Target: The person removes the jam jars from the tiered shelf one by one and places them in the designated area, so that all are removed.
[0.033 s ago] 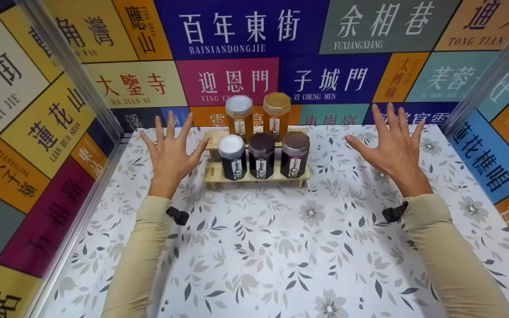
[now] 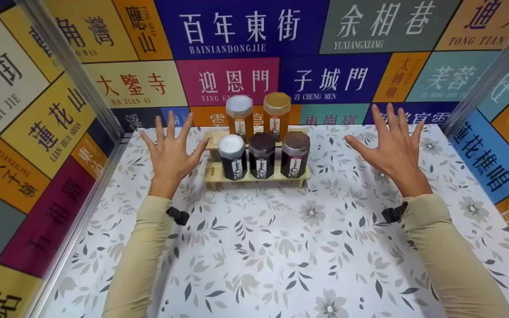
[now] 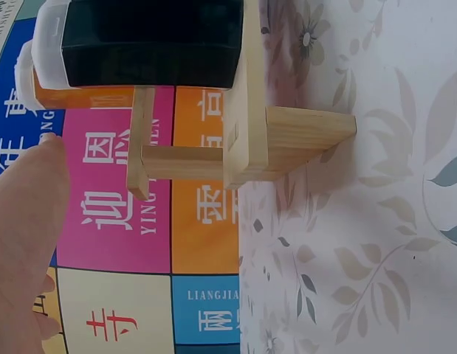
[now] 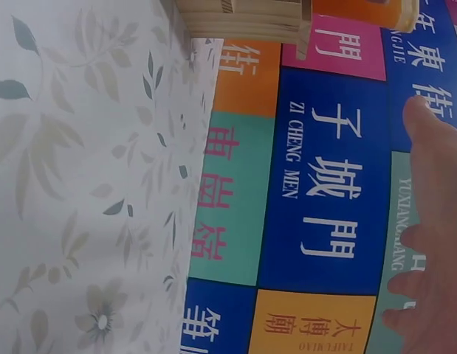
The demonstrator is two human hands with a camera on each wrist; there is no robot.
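Clearly, the faceted jars (image 2: 261, 164) are amber or dark, left grip (image 2: 171, 157) and right grip (image 2: 393, 154) wide

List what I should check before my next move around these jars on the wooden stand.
1. Left hand free: ok, fingers spread, holding nothing.
2. Right hand free: ok, fingers spread, holding nothing.
3. Wooden stand upright on the tabletop: ok.
4. Front jars upright: ok, three dark ones on the lower tier.
5. Back jars upright: ok, two amber ones behind them.
6. Lids tight: cannot tell; they are on, but tightness doesn't show.
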